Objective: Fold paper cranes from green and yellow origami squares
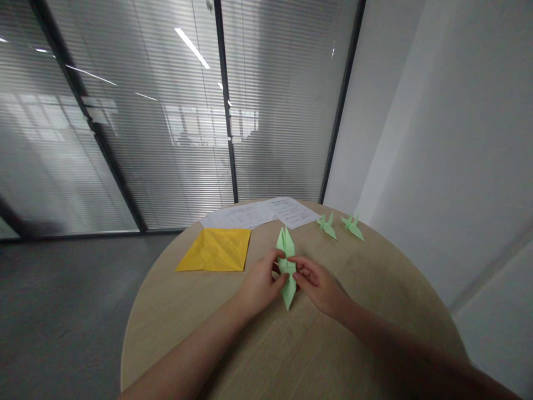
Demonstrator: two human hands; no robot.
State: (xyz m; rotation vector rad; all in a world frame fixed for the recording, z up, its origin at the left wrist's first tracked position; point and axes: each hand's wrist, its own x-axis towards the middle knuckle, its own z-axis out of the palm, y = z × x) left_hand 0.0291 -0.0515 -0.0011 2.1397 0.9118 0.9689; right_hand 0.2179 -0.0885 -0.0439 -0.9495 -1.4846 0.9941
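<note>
A long, narrow folded piece of light green paper (287,261) lies on the round wooden table (175,316), pointed at both ends. My left hand (260,284) pinches its middle from the left side. My right hand (318,284) pinches the same middle from the right, fingers curled. Both hands rest on the tabletop.
A creased yellow paper square (215,250) lies to the left. Two finished green paper cranes (327,225) (353,226) stand at the far right. White printed sheets (258,214) lie at the far edge. Glass partitions with blinds stand behind; a white wall is on the right.
</note>
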